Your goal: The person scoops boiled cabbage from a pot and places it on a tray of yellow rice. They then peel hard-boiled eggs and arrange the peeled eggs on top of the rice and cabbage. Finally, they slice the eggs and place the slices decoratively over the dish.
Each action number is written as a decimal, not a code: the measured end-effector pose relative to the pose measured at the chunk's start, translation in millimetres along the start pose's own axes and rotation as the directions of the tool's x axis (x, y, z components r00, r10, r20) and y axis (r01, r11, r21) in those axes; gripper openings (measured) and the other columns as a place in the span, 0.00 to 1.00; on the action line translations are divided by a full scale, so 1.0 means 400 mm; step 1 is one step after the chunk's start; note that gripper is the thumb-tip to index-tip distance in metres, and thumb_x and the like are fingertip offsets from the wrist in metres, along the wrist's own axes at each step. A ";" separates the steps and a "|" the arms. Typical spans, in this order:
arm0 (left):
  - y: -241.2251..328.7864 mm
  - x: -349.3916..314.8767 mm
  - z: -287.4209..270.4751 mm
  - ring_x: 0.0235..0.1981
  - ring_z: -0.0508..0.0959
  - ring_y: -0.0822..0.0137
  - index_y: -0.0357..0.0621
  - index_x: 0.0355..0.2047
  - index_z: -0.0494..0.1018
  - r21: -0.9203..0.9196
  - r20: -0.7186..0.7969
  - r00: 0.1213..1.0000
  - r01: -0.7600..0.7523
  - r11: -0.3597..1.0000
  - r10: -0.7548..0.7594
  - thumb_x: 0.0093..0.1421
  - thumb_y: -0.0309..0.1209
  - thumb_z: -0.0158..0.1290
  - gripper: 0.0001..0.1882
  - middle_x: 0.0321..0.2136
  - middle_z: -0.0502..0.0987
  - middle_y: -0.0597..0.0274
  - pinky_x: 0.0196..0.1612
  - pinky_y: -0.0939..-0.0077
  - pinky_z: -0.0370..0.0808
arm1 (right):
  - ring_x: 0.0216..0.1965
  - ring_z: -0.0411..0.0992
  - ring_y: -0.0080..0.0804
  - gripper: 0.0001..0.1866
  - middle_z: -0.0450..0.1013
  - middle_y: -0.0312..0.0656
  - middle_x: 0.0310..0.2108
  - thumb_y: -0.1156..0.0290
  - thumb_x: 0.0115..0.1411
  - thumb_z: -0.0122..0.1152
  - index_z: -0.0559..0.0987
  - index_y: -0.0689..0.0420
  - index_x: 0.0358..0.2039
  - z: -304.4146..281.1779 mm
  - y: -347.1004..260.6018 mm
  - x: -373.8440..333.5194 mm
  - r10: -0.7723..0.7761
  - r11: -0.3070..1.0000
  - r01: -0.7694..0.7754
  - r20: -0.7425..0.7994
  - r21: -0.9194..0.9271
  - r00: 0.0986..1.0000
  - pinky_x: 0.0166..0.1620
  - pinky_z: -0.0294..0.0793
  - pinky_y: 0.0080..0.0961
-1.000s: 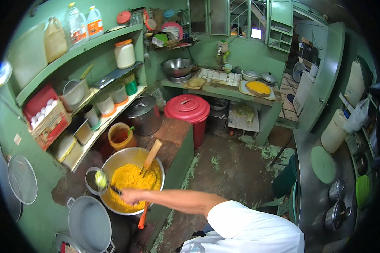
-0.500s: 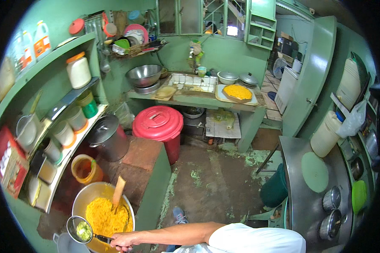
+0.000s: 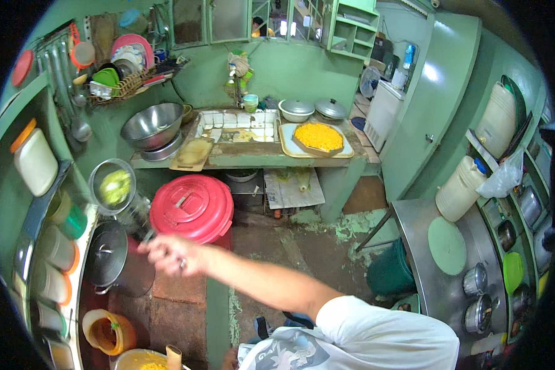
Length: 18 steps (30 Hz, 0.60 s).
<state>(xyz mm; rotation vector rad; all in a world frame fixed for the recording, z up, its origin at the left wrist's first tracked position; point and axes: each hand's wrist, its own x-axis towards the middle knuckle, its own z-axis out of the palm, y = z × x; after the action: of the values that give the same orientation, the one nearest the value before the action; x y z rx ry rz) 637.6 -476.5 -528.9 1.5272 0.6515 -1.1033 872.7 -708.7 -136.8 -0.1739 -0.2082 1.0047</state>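
Observation:
My right hand (image 3: 174,254) is closed round the handle of a round mesh strainer (image 3: 95,185), raised at the left beside the red lidded bin. Pale green chopped pieces (image 3: 115,187) lie in its mesh; motion blur hides what they are. My right arm stretches left across the view from a white sleeve. At the lower edge, a big pot (image 3: 124,359) shows only in part, with orange-yellow food (image 3: 154,366) and a wooden paddle (image 3: 174,356) in it. My left hand does not show.
A red lidded bin (image 3: 191,206) stands below the counter. On the counter are a steel basin (image 3: 153,126), a tiled sink (image 3: 266,121) and a tray of yellow food (image 3: 317,135). A dark lidded pot (image 3: 106,250) and an orange container (image 3: 123,330) stand left. A steel table (image 3: 407,213) is right.
My right hand has lifted the strainer from over the food pot, up and away toward the sink counter. The view has shifted, leaving the food pot mostly below the lower edge.

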 end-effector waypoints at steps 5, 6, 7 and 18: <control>0.277 0.133 -0.044 0.40 0.80 0.59 0.44 0.54 0.68 -0.178 -0.030 0.984 -0.178 0.968 0.175 0.67 0.39 0.44 0.20 0.42 0.78 0.56 0.38 0.63 0.79 | 0.13 0.55 0.13 0.02 0.59 0.26 0.18 0.75 0.67 0.46 0.68 0.57 0.37 -0.198 -0.468 -0.412 -0.342 0.927 0.362 -0.178 0.100 0.923 0.12 0.54 0.11; 0.308 0.149 -0.048 0.41 0.79 0.59 0.44 0.55 0.67 -0.212 -0.031 0.968 -0.250 0.945 0.249 0.67 0.41 0.43 0.21 0.42 0.78 0.56 0.39 0.62 0.79 | 0.13 0.55 0.13 0.02 0.59 0.26 0.17 0.76 0.66 0.46 0.68 0.57 0.35 -0.214 -0.547 -0.528 -0.402 0.902 0.429 -0.274 0.043 0.873 0.12 0.54 0.12; 0.336 0.166 -0.057 0.42 0.79 0.60 0.44 0.55 0.67 -0.207 -0.075 0.958 -0.288 0.935 0.278 0.67 0.43 0.42 0.21 0.43 0.78 0.56 0.40 0.61 0.79 | 0.13 0.54 0.12 0.02 0.58 0.25 0.17 0.76 0.65 0.47 0.68 0.57 0.33 -0.216 -0.613 -0.660 -0.528 0.816 0.570 -0.518 -0.092 0.673 0.12 0.53 0.11; 0.413 0.306 0.190 0.41 0.78 0.61 0.43 0.52 0.70 -0.015 -0.149 0.964 0.220 0.975 -0.220 0.66 0.43 0.44 0.21 0.42 0.78 0.56 0.38 0.63 0.76 | 0.14 0.68 0.34 0.11 0.71 0.41 0.19 0.65 0.61 0.52 0.72 0.60 0.31 -0.283 -0.928 -1.607 -0.797 0.601 -0.605 -0.332 -0.522 -0.505 0.17 0.67 0.33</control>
<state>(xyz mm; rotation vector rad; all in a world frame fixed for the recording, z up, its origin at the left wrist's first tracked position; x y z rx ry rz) 807.6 -610.4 -563.8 1.5775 0.9425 -1.1607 870.7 -1455.2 -217.0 -1.9756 1.2740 -0.3252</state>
